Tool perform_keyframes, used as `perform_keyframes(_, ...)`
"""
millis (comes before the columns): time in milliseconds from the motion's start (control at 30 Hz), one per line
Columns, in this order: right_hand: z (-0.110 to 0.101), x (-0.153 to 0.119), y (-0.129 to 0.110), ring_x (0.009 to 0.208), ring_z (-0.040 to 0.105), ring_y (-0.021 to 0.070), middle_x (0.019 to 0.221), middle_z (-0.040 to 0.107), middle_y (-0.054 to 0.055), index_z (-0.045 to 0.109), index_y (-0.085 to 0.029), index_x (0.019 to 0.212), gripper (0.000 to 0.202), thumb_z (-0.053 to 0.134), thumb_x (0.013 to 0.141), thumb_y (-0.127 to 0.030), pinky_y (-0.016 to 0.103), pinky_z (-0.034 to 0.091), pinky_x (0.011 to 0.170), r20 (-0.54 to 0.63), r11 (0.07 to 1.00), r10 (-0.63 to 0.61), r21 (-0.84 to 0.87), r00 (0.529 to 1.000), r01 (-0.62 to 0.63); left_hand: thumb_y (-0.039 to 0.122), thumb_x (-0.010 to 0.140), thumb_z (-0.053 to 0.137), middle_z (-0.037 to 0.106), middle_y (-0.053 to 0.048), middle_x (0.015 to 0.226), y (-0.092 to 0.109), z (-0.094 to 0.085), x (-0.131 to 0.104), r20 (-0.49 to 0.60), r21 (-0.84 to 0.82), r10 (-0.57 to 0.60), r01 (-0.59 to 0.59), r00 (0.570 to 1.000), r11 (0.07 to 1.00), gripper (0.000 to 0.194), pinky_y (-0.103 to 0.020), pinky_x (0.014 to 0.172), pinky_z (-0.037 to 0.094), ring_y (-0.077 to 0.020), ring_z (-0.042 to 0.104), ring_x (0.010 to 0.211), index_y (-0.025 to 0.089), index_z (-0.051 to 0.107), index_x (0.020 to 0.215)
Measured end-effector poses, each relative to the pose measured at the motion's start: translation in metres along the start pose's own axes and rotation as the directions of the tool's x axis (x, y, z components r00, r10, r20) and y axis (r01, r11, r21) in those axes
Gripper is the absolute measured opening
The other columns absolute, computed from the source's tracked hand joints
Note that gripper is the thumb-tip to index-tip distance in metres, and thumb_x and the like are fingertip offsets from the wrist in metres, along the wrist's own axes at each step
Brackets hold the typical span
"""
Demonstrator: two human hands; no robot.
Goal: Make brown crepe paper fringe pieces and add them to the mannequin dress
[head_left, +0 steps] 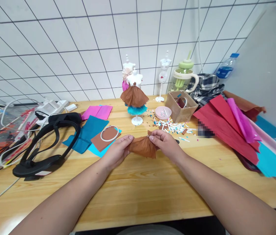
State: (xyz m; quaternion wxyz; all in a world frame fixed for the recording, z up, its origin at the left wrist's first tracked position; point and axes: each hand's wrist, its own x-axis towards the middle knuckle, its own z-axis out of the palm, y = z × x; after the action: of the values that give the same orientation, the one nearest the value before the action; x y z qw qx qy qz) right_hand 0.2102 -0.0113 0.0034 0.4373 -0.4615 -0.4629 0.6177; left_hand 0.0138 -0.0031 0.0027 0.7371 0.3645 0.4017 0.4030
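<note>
Both hands hold a gathered piece of brown crepe paper just above the wooden table. My left hand pinches its left edge. At its upper right, my right hand closes on the bunched end, where the folds meet. Behind them stands a small white mannequin dressed in a brown paper layer over a fringed blue skirt. To the left of my left hand, a white ring rests on a flat brown sheet.
Blue paper, pink paper and a black headset lie left. Behind my right hand are paper scraps, a pink dish, a cardboard box and a jug. Red sheets lie right.
</note>
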Motion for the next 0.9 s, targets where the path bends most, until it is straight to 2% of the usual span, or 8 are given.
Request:
perform_keyframes(133, 0.0, 0.0, 0.002, 0.056, 0.045, 0.0095, 0.065, 0.055, -0.005, 0.055, -0.02, 0.078, 0.037, 0.071, 0.066, -0.051, 0.022, 0.034, 0.052, 0.018, 1.0, -0.017, -0.003, 1.0, 0.017, 0.039, 0.076, 0.07, 0.067, -0.005, 0.079, 0.0, 0.003, -0.002, 0.065, 0.031, -0.098, 0.096, 0.993, 0.995, 0.027, -0.025, 0.073, 0.048, -0.0146, 0.06, 0.074, 0.013, 0.065, 0.08)
perform_keyframes(267, 0.001, -0.001, 0.001, 0.057, 0.046, 0.0091, 0.065, 0.055, -0.005, 0.055, -0.019, 0.078, 0.039, 0.072, 0.065, -0.052, 0.022, 0.035, 0.054, 0.035, 1.0, -0.024, 0.013, 0.999, 0.023, 0.048, 0.08, 0.063, 0.067, -0.006, 0.08, -0.003, 0.001, -0.001, 0.121, 0.306, -0.11, 0.069, 0.987, 0.95, 0.036, -0.03, 0.075, 0.049, -0.0168, 0.061, 0.075, 0.012, 0.065, 0.086)
perform_keyframes(300, 0.001, -0.001, 0.001, 0.057, 0.046, 0.0091, 0.065, 0.055, -0.005, 0.054, -0.019, 0.077, 0.039, 0.072, 0.065, -0.052, 0.022, 0.035, 0.054, 0.035, 0.999, -0.028, 0.02, 0.999, 0.028, 0.047, 0.079, 0.063, 0.066, -0.006, 0.08, -0.003, 0.0, 0.0, 0.102, 0.41, -0.047, 0.001, 0.994, 0.912, 0.035, -0.03, 0.074, 0.049, -0.0168, 0.061, 0.074, 0.013, 0.065, 0.089)
perform_keyframes(367, 0.0, -0.001, 0.001, 0.057, 0.045, 0.0092, 0.065, 0.055, -0.005, 0.055, -0.02, 0.077, 0.039, 0.072, 0.065, -0.052, 0.022, 0.035, 0.053, 0.028, 0.999, -0.032, 0.02, 0.999, 0.031, 0.043, 0.079, 0.064, 0.066, -0.005, 0.086, -0.002, -0.003, 0.0, 0.027, 0.624, 0.201, -0.173, 0.979, 0.762, 0.034, -0.03, 0.075, 0.048, -0.0171, 0.061, 0.079, 0.016, 0.063, 0.1)
perform_keyframes(467, -0.002, 0.001, 0.001, 0.056, 0.045, 0.0095, 0.064, 0.054, -0.004, 0.055, -0.02, 0.077, 0.038, 0.072, 0.065, -0.053, 0.022, 0.034, 0.052, -0.013, 0.999, -0.049, -0.004, 0.999, 0.049, 0.038, 0.086, 0.056, 0.066, -0.007, 0.098, 0.005, -0.005, -0.003, -0.001, 0.826, 0.572, -0.322, 0.82, 0.463, 0.03, -0.031, 0.081, 0.047, -0.0185, 0.06, 0.093, 0.019, 0.063, 0.107)
perform_keyframes(533, -0.003, 0.002, 0.002, 0.058, 0.047, 0.0099, 0.064, 0.054, -0.004, 0.055, -0.02, 0.077, 0.037, 0.071, 0.066, -0.052, 0.022, 0.034, 0.053, -0.031, 0.996, -0.083, -0.021, 0.996, 0.082, 0.038, 0.087, 0.055, 0.068, -0.007, 0.097, 0.01, -0.005, -0.007, 0.087, 0.872, 0.644, -0.37, 0.76, 0.319, 0.025, -0.032, 0.083, 0.047, -0.0193, 0.061, 0.093, 0.019, 0.066, 0.1)
perform_keyframes(667, -0.003, 0.002, 0.002, 0.057, 0.047, 0.0103, 0.062, 0.053, -0.005, 0.055, -0.021, 0.076, 0.032, 0.069, 0.069, -0.049, 0.023, 0.034, 0.054, -0.017, 0.992, -0.124, -0.031, 0.992, 0.123, 0.037, 0.081, 0.065, 0.073, -0.007, 0.091, 0.013, -0.002, -0.011, 0.31, 0.885, 0.613, -0.456, 0.727, 0.094, 0.021, -0.033, 0.085, 0.046, -0.0205, 0.063, 0.089, 0.02, 0.071, 0.093)
perform_keyframes(900, -0.001, 0.002, 0.003, 0.063, 0.052, 0.0116, 0.067, 0.057, -0.004, 0.057, -0.02, 0.077, 0.024, 0.068, 0.071, -0.041, 0.024, 0.037, 0.059, -0.022, 0.986, -0.157, -0.067, 0.987, 0.155, 0.03, 0.088, 0.055, 0.071, -0.004, 0.077, 0.011, -0.001, -0.01, 0.371, 0.893, 0.506, -0.449, 0.779, 0.036, 0.018, -0.033, 0.076, 0.043, -0.0178, 0.063, 0.075, 0.019, 0.067, 0.08)
